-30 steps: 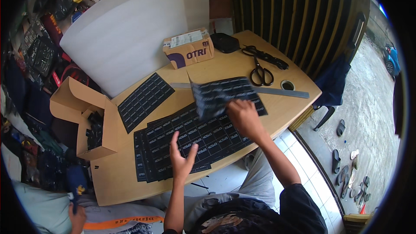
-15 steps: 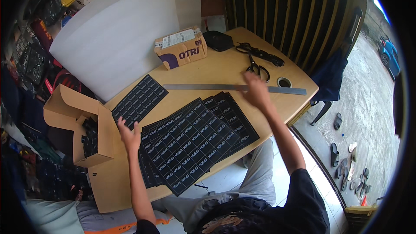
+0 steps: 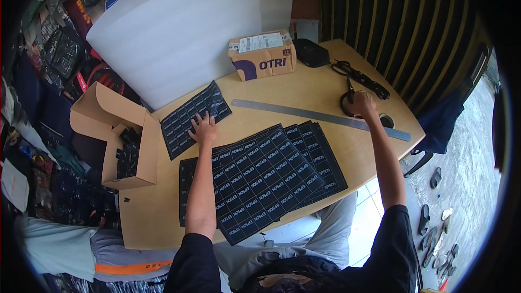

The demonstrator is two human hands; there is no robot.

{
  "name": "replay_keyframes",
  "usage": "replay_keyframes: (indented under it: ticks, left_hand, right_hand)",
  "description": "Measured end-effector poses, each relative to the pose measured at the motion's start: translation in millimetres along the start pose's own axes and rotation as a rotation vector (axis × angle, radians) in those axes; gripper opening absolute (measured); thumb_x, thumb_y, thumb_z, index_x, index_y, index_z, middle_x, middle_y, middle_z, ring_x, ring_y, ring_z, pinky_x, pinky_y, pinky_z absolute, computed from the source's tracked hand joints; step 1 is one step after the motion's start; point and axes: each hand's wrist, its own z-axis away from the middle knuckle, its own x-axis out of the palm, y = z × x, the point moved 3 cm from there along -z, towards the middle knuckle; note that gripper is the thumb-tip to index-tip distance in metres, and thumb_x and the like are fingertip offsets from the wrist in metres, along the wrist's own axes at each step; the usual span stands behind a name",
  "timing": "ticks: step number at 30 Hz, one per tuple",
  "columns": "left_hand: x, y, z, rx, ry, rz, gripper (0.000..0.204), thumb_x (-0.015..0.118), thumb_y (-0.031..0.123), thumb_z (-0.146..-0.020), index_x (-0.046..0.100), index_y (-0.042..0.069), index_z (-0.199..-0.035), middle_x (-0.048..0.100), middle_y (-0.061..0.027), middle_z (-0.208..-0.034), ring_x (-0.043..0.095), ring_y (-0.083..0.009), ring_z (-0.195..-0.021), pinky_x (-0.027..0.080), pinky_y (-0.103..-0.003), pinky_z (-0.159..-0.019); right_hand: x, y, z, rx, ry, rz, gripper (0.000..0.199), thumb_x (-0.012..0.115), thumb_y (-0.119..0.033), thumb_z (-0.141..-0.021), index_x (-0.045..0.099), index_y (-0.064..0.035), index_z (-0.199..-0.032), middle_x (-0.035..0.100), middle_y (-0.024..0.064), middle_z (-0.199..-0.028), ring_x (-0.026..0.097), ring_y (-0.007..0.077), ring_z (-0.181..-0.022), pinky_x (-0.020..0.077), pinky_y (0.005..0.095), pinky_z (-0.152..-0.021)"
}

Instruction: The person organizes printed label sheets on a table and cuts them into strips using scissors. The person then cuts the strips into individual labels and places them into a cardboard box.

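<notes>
My left hand [image 3: 204, 128] rests with fingers spread on a small black sheet [image 3: 184, 125] printed with rows of white-lettered rectangles. The sheet's far right end bends up a little. Beyond the ruler, my right hand [image 3: 362, 104] is closed around the handles of black-handled scissors [image 3: 345, 99]; their blades point away from me. A long metal ruler [image 3: 293, 110] lies across the table, passing just below that hand. Nearer to me is a fanned stack of larger black label sheets [image 3: 266, 179], partly under my left forearm.
An open cardboard box [image 3: 146, 154] with black pieces inside stands at the left. A taped parcel [image 3: 266, 59], a black case [image 3: 312, 53], a black folded tool [image 3: 363, 78] and a tape roll [image 3: 387, 121] sit along the far side of the table [image 3: 157, 222]. White foam sheeting [image 3: 179, 27] rises behind.
My left hand has moved from the small sheet's near end onto its middle. My right hand has come down onto the scissors' handles and closed. The view has shifted.
</notes>
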Motion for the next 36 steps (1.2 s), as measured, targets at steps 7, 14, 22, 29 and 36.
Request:
replay_keyframes:
  ticks: [7, 14, 22, 29, 36]
  left_hand:
    - [-47, -9, 25, 0.280, -0.039, 0.242, 0.041, 0.039, 0.040, -0.095, 0.062, 0.009, -0.107, 0.062, -0.0228, -0.100, 0.054, -0.0442, -0.100, 0.044, -0.049, -0.084]
    - [-117, -31, 159, 0.422, 0.201, 0.255, 0.037, 0.038, 0.025, -0.097, 0.057, -0.002, -0.113, 0.057, -0.0231, -0.116, 0.054, -0.0422, -0.104, 0.043, -0.047, -0.089]
    - [-85, -1, 277, 0.512, -0.012, 0.165, 0.039, 0.042, 0.024, -0.095, 0.054, -0.002, -0.121, 0.049, -0.0213, -0.131, 0.043, -0.0359, -0.125, 0.026, -0.049, -0.106]
    - [-49, 0, 304, 0.534, -0.105, 0.101, 0.061, 0.048, 0.038, -0.091, 0.039, -0.003, -0.135, 0.029, -0.0213, -0.146, 0.020, -0.0348, -0.138, 0.010, -0.053, -0.111]
    - [-44, -2, 305, 0.521, 0.015, 0.143, 0.060, 0.050, 0.037, -0.089, 0.042, -0.002, -0.134, 0.034, -0.0206, -0.143, 0.023, -0.0344, -0.137, 0.009, -0.052, -0.111]
  right_hand:
    - [-12, 21, -18, -0.114, 0.049, -0.045, 0.067, 0.068, -0.029, -0.070, 0.042, 0.0106, -0.117, 0.059, 0.0315, -0.105, 0.057, 0.0403, -0.105, 0.0496, 0.0425, -0.086]
    - [-60, -19, 58, -0.299, 0.134, -0.213, 0.067, 0.071, -0.040, -0.071, 0.041, 0.0088, -0.106, 0.059, 0.0343, -0.095, 0.059, 0.0456, -0.093, 0.0486, 0.0472, -0.080]
    - [-25, -26, 91, -0.351, 0.072, -0.417, 0.088, 0.067, -0.063, -0.069, 0.047, 0.0152, -0.105, 0.058, 0.0343, -0.099, 0.058, 0.0426, -0.100, 0.0460, 0.0410, -0.087]
    - [-20, -20, 71, -0.284, 0.034, -0.165, 0.057, 0.072, -0.047, -0.070, 0.056, 0.0019, -0.095, 0.063, 0.0201, -0.084, 0.062, 0.0379, -0.081, 0.0492, 0.0432, -0.071]
    - [-20, -27, 70, -0.395, 0.340, -0.173, 0.054, 0.075, -0.034, -0.066, 0.050, -0.0005, -0.101, 0.060, 0.0178, -0.086, 0.061, 0.0353, -0.085, 0.0488, 0.0433, -0.072]
